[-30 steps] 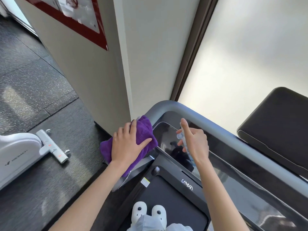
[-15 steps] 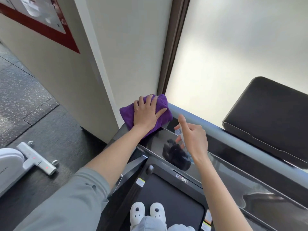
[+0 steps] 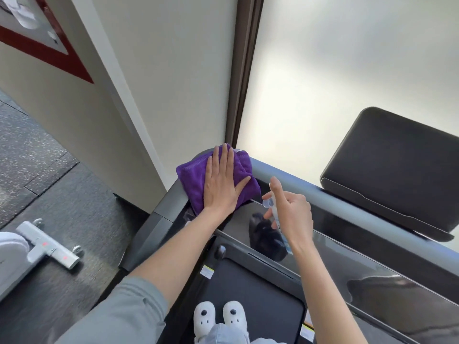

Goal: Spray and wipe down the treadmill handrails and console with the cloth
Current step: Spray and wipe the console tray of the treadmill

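A folded purple cloth [image 3: 191, 177] lies on the left corner of the treadmill's grey handrail [image 3: 330, 194]. My left hand [image 3: 223, 184] presses flat on the cloth, fingers spread. My right hand [image 3: 293, 214] holds a small clear spray bottle [image 3: 272, 203] upright over the glossy black console [image 3: 342, 247], with the index finger raised above the nozzle. Most of the bottle is hidden behind the hand. The handrail runs from the cloth toward the lower right.
A white wall and a dark window frame [image 3: 243, 70] stand just behind the treadmill. A black tilted screen panel [image 3: 397, 170] rises at the right. A white exercise machine base [image 3: 47, 244] sits on the dark floor at left. My white slippers [image 3: 218, 319] stand on the belt.
My left hand has slid the cloth from the left side rail up and around to the front corner of the handrail. My right hand has kept the bottle over the console.
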Motion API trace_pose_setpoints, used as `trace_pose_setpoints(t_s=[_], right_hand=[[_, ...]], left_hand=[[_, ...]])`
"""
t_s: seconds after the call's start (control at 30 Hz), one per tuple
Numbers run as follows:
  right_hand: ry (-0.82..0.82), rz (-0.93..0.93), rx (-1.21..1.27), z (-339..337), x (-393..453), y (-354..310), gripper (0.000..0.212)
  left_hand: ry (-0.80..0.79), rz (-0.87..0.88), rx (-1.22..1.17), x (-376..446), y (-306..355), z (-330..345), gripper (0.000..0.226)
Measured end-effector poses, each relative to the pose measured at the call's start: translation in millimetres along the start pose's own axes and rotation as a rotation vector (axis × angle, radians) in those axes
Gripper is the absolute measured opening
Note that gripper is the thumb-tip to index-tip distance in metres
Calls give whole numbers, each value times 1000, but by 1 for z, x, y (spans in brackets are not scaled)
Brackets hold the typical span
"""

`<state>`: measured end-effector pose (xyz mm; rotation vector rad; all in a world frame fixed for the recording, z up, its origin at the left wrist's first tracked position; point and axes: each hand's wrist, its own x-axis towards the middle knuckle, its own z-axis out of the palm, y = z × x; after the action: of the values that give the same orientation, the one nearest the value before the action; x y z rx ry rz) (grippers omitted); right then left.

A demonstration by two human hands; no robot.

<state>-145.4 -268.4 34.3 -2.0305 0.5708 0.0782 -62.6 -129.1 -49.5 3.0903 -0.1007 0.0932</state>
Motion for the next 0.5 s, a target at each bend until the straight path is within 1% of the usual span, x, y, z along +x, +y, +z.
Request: trace_pose_setpoints(t_s=[0.07, 0.13, 0.2, 0.3, 0.4, 0.5], right_hand=[[11, -4, -11, -6, -1, 5, 60], [15, -4, -3, -11, -3, 8, 60], [12, 0, 4, -13, -6, 10, 59], [0, -3, 15, -11, -8, 12, 58], [-27, -10, -10, -7, -10, 12, 58], [-63, -36, -83, 0, -7, 8, 61]], left_hand=[[-7, 9, 22, 1, 1, 0, 82], [-18, 76, 37, -9, -9, 1, 80], [-7, 127, 30, -30, -25, 0, 78], [4, 160, 28, -69, -49, -1, 76], [25, 106, 69, -88, -68, -8, 73], [36, 31, 51, -76, -78, -17, 71]])
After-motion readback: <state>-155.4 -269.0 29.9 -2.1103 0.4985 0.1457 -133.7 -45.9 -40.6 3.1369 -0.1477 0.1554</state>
